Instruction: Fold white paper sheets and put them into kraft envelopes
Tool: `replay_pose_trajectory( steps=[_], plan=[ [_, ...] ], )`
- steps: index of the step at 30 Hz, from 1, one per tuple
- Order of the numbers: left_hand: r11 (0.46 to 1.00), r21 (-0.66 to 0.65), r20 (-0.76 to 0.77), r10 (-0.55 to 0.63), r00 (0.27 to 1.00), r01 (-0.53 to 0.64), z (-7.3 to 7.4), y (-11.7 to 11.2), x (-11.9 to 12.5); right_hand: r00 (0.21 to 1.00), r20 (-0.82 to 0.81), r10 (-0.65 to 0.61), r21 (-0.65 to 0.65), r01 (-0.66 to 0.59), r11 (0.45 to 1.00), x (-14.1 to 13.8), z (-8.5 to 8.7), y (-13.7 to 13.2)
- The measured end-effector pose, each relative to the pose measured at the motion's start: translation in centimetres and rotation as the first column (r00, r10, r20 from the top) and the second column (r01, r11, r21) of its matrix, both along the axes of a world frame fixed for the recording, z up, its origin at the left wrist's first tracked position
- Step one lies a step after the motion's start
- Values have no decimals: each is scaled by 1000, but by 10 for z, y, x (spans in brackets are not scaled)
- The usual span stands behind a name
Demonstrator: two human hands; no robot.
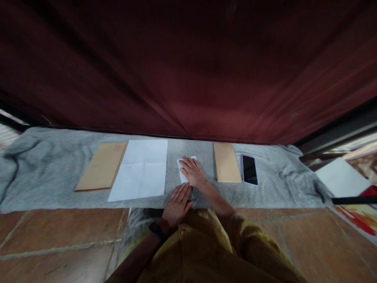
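A small folded white sheet of paper lies on the grey cloth in front of me, mostly covered by my hands. My right hand rests flat across it, fingers stretched toward the upper left. At its near edge lies my left hand, palm down with fingers extended, the fingertips touching the paper. Left of them is a larger white sheet with fold creases, partly over or against a stack of brown envelopes. A narrower stack of brown envelopes is to the right of my right hand.
A phone with a pale purple case lies beside the right envelopes. Grey cloth covers the long narrow surface, backed by a dark red fabric. White and colourful printed papers are at the far right. Tiled floor shows below the near edge.
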State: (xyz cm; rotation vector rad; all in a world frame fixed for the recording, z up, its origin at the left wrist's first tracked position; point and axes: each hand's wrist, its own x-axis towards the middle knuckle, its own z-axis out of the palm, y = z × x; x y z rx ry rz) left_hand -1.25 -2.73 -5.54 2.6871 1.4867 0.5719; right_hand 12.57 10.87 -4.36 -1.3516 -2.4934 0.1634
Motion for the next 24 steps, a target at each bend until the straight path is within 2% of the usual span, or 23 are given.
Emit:
replay_pose_trajectory(
  steps=[9, 13, 17, 24],
  plan=[
    [1000, -17, 6, -2, 1000, 2, 1, 0, 0, 967, -42, -250, -20, 249, 968, 7, -5, 9],
    [1000, -12, -6, 6, 1000, -6, 2, -1, 0, 935, -132, -329, 26, 335, 942, 19, -9, 5],
    [1000, -15, -2, 12, 1000, -12, 2, -1, 1, 915, -180, -361, 49, 374, 926, 32, -8, -13],
    [1000, -12, 23, 15, 1000, -15, 1, -1, 1, 894, -63, -445, -33, 443, 896, 40, 6, -55]
  ],
)
